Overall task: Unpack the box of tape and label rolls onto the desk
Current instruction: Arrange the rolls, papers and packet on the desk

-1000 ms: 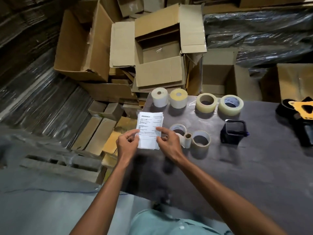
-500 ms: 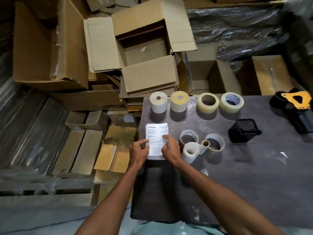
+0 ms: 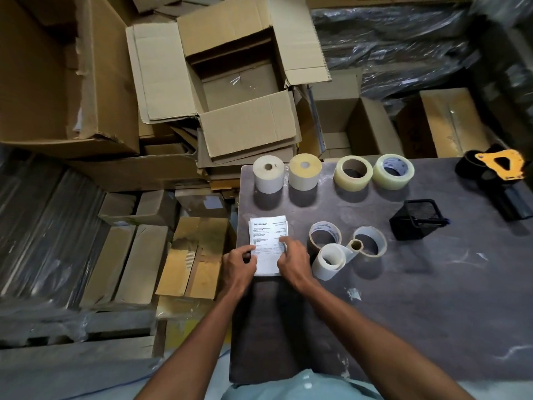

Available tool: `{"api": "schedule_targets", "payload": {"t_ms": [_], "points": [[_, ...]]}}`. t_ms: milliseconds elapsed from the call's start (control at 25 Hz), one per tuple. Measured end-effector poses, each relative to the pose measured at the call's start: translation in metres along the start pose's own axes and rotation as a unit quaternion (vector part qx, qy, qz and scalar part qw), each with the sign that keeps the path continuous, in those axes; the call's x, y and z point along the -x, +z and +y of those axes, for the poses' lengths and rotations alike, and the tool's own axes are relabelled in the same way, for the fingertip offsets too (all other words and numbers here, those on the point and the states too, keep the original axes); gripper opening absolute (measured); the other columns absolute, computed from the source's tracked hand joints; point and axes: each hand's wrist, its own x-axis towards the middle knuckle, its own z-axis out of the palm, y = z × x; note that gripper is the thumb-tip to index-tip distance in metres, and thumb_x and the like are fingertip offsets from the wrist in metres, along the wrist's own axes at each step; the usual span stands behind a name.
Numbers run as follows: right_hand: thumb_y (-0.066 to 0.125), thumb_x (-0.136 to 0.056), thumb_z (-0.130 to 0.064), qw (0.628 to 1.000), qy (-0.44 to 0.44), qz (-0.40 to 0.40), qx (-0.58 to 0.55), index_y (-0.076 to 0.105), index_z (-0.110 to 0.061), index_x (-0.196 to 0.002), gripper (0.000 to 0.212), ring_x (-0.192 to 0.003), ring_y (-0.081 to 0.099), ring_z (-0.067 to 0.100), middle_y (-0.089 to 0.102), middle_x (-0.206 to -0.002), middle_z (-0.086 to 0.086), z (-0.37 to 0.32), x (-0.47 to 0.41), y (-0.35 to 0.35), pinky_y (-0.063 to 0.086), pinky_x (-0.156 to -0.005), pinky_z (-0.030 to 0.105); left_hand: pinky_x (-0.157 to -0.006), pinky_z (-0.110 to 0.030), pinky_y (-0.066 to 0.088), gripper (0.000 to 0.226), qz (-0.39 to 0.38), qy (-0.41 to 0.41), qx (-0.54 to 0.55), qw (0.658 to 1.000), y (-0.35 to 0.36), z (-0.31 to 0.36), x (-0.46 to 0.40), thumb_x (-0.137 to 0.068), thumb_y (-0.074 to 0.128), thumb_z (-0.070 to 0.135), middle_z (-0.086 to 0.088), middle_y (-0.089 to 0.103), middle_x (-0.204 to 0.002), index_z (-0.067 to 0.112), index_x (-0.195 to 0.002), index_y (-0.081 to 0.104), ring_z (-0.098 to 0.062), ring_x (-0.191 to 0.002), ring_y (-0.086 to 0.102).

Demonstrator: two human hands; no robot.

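At the desk's (image 3: pixel 403 327) near left edge, we find the stack of printed slips (image 3: pixel 268 243), lifted a second ago, now lying flat; left hand (image 3: pixel 239 264) and right hand (image 3: pixel 292 261) pinch its sides. Beyond, tape and label rolls (image 3: pixel 357 173) stand unpacked; farther, the box (image 3: pixel 248 131) appears empty.

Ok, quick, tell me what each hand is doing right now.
Left hand: fingers curled on the left edge of the stack of printed papers, holding it on the desk.
Right hand: fingers bent over the stack's right side, pinching it.
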Motion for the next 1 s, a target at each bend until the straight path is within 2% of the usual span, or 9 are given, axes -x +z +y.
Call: {"api": "schedule_targets", "payload": {"t_ms": [200, 360, 520, 640, 760, 880, 1000], "points": [[0.049, -0.083, -0.009, 0.999, 0.015, -0.01, 0.031, 0.055, -0.017, -0.134, 0.052, -0.125, 0.048, 0.032, 0.053, -0.131, 0.013, -0.002, -0.006, 0.002, 0.038, -0.105, 0.037, -0.074, -0.016, 0.052, 0.03, 0.023, 0.026, -0.019, 0.999, 0.0, 0.0, 0.001, -0.081, 0.07, 0.01, -0.001, 0.071, -0.113, 0.013, -0.111, 0.073, -0.013, -0.092, 0.067], [0.043, -0.083, -0.008, 0.999, 0.016, -0.021, 0.039, 0.049, -0.011, -0.138, 0.056, -0.124, 0.046, 0.039, 0.049, -0.133, 0.02, -0.005, -0.008, 0.003, 0.039, -0.107, 0.041, -0.079, -0.029, 0.059, 0.037, 0.022, 0.037, -0.028, 0.999, -0.002, 0.003, 0.004, -0.082, 0.068, 0.01, 0.0, 0.068, -0.118, 0.014, -0.118, 0.07, -0.014, -0.095, 0.065], [0.045, -0.085, -0.008, 0.998, 0.006, -0.049, 0.037, 0.043, -0.008, -0.143, 0.058, -0.127, 0.043, 0.042, 0.046, -0.136, 0.023, -0.005, -0.005, -0.001, 0.036, -0.11, 0.041, -0.078, -0.025, 0.056, 0.034, 0.004, 0.034, -0.044, 0.998, -0.006, 0.009, 0.005, -0.08, 0.068, 0.009, -0.003, 0.068, -0.116, 0.011, -0.114, 0.071, -0.015, -0.095, 0.064], [0.048, -0.088, -0.011, 0.999, -0.02, -0.037, 0.02, 0.04, -0.01, -0.147, 0.059, -0.13, 0.04, 0.04, 0.042, -0.141, 0.021, -0.009, 0.003, -0.012, 0.032, -0.113, 0.042, -0.078, -0.023, 0.054, 0.037, 0.049, 0.03, -0.003, 0.998, -0.012, 0.023, 0.01, -0.08, 0.067, 0.006, -0.006, 0.067, -0.116, 0.007, -0.117, 0.07, -0.018, -0.093, 0.065], [0.051, -0.091, -0.012, 0.996, -0.08, 0.005, -0.031, 0.046, -0.01, -0.142, 0.052, -0.13, 0.044, 0.032, 0.046, -0.139, 0.016, -0.018, 0.018, -0.036, 0.033, -0.113, 0.037, -0.07, -0.011, 0.05, 0.031, 0.062, 0.06, 0.039, 0.996, -0.018, 0.051, 0.021, -0.085, 0.068, 0.01, -0.001, 0.07, -0.11, 0.01, -0.117, 0.071, -0.01, -0.087, 0.065], [0.051, -0.091, -0.012, 0.988, -0.114, 0.065, -0.086, 0.055, -0.011, -0.133, 0.043, -0.121, 0.054, 0.025, 0.058, -0.131, 0.012, -0.023, 0.031, -0.072, 0.043, -0.105, 0.038, -0.071, -0.018, 0.055, 0.022, 0.062, 0.089, 0.07, 0.992, -0.017, 0.087, 0.033, -0.087, 0.068, 0.019, 0.005, 0.074, -0.101, 0.018, -0.108, 0.075, -0.002, -0.082, 0.067], [0.051, -0.091, -0.011, 0.982, -0.108, 0.11, -0.107, 0.066, -0.012, -0.123, 0.035, -0.111, 0.063, 0.021, 0.068, -0.121, 0.008, -0.008, 0.042, -0.117, 0.05, -0.099, 0.037, -0.068, -0.011, 0.052, 0.019, 0.044, 0.12, 0.082, 0.988, -0.003, 0.119, 0.05, -0.087, 0.07, 0.019, 0.007, 0.075, -0.095, 0.016, -0.104, 0.076, -0.001, -0.081, 0.068]]}}
